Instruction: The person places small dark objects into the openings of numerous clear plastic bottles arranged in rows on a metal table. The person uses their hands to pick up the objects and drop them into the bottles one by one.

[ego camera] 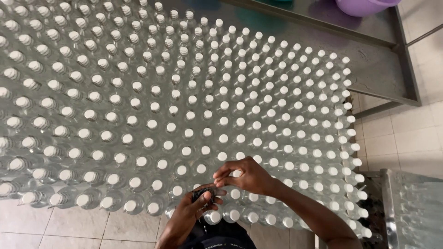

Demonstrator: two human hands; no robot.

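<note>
Way too many clear capped bottles (221,138) to count here, hundreds standing upright in tight rows, caps up. Left hand (194,210) is closed around a small dark item (203,192), can't tell its shape or which way it points. Right hand (244,177) pinches at it, just above the front-row bottles. One purple tub (364,5) sits on the metal surface (369,60).

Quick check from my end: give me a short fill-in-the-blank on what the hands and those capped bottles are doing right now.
1. The clear bottles all carry caps of the colour ____.
2. The left hand holds a small ____-coloured object.
3. The right hand hovers over the bottle rows at the edge ____ to the person.
4. The purple tub sits at the top ____ corner of the head view.

Missing words: white; dark; nearest; right
</note>
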